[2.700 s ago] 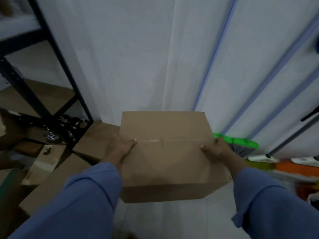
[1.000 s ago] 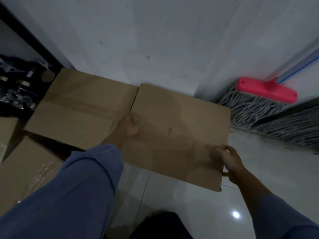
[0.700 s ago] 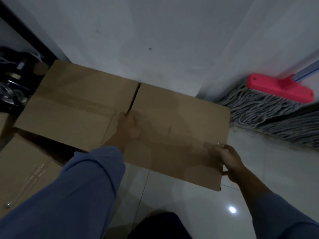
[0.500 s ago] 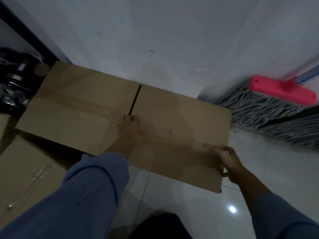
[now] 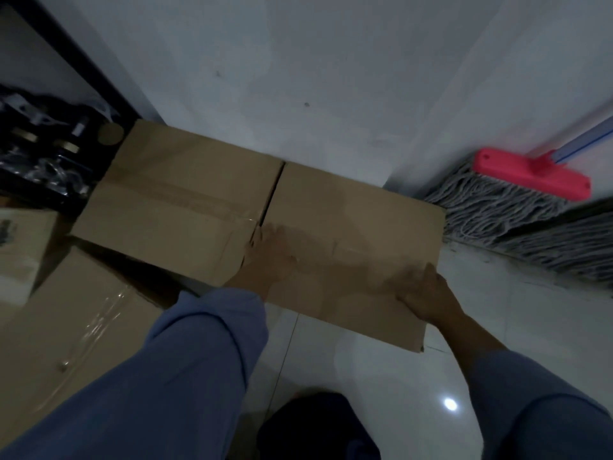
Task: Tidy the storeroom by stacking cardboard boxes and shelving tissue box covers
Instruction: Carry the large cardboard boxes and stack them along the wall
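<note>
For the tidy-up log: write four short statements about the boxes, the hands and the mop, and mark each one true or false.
1. The left box and the right box stand side by side against the wall. True.
2. The right box is stacked on top of the left box. False: they sit beside each other, with a narrow gap between them.
3. The left hand and the right hand are both on the right box. True.
4. The mop head is green. False: it is red, with grey strands below it.
</note>
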